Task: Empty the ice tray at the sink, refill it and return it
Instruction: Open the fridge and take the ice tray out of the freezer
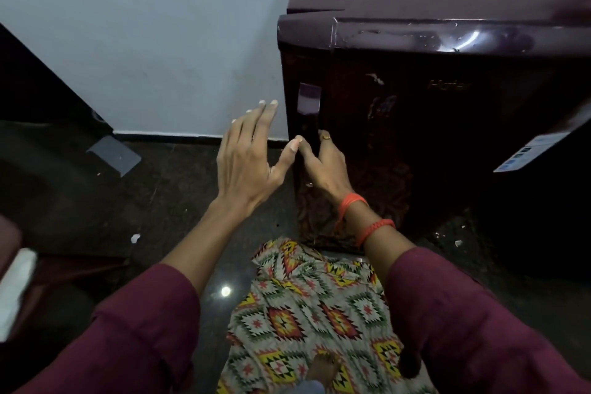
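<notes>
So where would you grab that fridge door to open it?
By the recessed handle strip on the left edge of the fridge door, fingers hooking in from the left. The rest of the front is flat and glossy. The right hand curls there; the left hand hovers open beside it.

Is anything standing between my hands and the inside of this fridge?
Yes, the shut fridge door. The right hand grips its handle edge, and the left hand hovers open beside it.

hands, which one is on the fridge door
The right hand, with orange wrist threads, grips the edge of the fridge door; the left hand hovers open, holding nothing.
</notes>
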Motion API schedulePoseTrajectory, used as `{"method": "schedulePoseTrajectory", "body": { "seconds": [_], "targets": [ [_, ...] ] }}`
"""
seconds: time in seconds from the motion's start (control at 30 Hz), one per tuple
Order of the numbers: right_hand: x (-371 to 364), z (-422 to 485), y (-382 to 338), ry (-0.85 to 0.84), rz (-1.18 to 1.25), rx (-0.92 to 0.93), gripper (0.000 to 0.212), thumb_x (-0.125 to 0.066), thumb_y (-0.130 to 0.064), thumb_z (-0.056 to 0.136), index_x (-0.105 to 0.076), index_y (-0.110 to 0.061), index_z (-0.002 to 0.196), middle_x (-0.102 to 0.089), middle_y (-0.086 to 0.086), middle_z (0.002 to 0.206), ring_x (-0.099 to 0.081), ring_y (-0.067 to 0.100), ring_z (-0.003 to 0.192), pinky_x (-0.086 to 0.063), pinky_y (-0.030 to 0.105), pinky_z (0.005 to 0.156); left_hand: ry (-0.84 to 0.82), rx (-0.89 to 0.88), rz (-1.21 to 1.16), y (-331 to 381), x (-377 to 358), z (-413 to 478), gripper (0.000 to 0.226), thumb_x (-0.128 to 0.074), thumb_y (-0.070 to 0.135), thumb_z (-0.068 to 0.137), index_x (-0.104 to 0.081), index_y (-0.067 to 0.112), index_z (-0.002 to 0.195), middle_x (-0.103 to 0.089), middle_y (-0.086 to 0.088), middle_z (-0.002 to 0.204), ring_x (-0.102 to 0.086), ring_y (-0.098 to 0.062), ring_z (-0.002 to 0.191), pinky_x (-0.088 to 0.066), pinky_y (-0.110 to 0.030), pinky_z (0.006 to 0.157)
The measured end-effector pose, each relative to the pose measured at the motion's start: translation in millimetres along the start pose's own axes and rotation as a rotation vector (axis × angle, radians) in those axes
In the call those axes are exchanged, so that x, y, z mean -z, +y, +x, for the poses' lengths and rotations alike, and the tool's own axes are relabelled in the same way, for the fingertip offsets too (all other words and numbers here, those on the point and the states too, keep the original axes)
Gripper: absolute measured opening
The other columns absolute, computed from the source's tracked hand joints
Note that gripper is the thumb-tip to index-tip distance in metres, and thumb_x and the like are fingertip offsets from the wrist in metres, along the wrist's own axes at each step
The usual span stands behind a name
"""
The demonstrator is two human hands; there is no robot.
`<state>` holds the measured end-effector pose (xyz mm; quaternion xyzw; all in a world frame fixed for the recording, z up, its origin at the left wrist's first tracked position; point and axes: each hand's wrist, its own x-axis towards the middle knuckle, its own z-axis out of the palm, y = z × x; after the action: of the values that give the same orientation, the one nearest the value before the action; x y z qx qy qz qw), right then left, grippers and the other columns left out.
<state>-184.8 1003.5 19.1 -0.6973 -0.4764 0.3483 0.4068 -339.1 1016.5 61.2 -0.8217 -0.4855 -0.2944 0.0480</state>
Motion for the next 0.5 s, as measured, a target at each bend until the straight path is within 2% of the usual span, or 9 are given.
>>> {"method": "schedulePoseTrajectory", "body": {
  "seconds": [0.07,0.17,0.3,0.5],
  "targets": [
    [2,0,-1,-0.004,-0.035,0.000,0.070,-0.049,-0.057,0.098,-0.039,-0.011,0.149,-0.050,0.015,0.148,-0.046,0.031,0.137,-0.041,0.040,0.109,0.014,-0.018,-0.002,3,5,5,0.072,-0.033,0.063,0.099,-0.037,0.014,0.152,-0.045,-0.009,0.153,-0.045,-0.024,0.136,-0.037,-0.038,0.110],
    [6,-2,-3,-0.026,-0.069,0.002,0.072,-0.046,-0.056,0.099,-0.034,-0.008,0.151,-0.046,0.019,0.150,-0.043,0.034,0.139,-0.038,0.039,0.110,0.034,-0.031,-0.014,10,8,10,0.071,-0.037,0.061,0.099,-0.037,0.014,0.152,-0.043,-0.009,0.154,-0.044,-0.024,0.137,-0.035,-0.035,0.111],
    [6,-2,-8,-0.043,-0.054,-0.030,0.063,-0.046,-0.054,0.100,-0.042,-0.012,0.146,-0.055,0.017,0.142,-0.051,0.034,0.132,-0.045,0.046,0.107,0.026,-0.055,-0.039,20,7,13,0.071,-0.039,0.060,0.098,-0.035,0.015,0.154,-0.037,-0.010,0.158,-0.037,-0.026,0.143,-0.032,-0.038,0.115],
    [9,-12,-4,-0.034,-0.087,-0.036,0.056,-0.043,-0.056,0.100,-0.050,-0.013,0.135,-0.063,0.014,0.130,-0.060,0.033,0.119,-0.050,0.048,0.100,0.011,-0.107,-0.056,32,9,22,0.075,-0.039,0.061,0.098,-0.028,0.015,0.156,-0.027,-0.012,0.163,-0.026,-0.028,0.149,-0.031,-0.047,0.118]
  ]
}}
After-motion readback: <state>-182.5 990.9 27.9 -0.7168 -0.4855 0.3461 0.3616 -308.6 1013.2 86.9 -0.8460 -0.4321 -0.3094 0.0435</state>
